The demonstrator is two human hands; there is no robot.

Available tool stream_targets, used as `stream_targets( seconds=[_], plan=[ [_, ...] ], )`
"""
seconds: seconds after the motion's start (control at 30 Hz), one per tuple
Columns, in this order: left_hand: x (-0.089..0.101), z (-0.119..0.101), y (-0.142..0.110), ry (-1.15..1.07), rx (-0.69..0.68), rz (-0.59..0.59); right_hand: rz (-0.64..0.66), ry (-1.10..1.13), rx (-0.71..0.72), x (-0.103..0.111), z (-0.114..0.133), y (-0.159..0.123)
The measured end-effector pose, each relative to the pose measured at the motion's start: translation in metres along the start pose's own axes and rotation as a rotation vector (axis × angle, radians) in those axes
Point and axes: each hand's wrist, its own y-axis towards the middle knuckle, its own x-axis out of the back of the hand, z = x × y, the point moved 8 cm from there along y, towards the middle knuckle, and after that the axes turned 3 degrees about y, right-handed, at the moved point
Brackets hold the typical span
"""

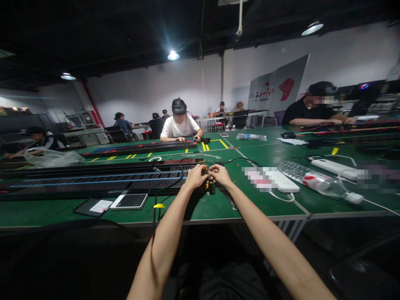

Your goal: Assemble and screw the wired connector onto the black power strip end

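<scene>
My left hand [196, 176] and my right hand [220, 174] meet over the green table [250, 204], fingers pinched together on a small black and yellow part [208, 185] at the right end of a long black power strip [93, 179]. A black cable [162, 191] with a yellow tag runs from the part toward the table's near edge. A metal tool [228, 198] lies just right of the part, under my right wrist.
Two phones [129, 201] lie at the near left. A white power bank [281, 183] and a lying plastic bottle [315, 180] are to the right. More black strips [140, 148] lie farther back. Several people sit at tables across and to the sides.
</scene>
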Motion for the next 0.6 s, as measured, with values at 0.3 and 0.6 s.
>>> stream_targets(
  seconds=[0.3, 0.6],
  plan=[
    [0.0012, -0.0010, -0.0006, -0.003, -0.001, 0.003, -0.007, -0.008, -0.006, 0.0011, -0.0049, 0.0026],
    [0.0034, -0.0030, -0.0014, -0.009, -0.009, -0.011, -0.082, -0.114, 0.087, 0.0081, -0.0043, 0.0077]
  ],
)
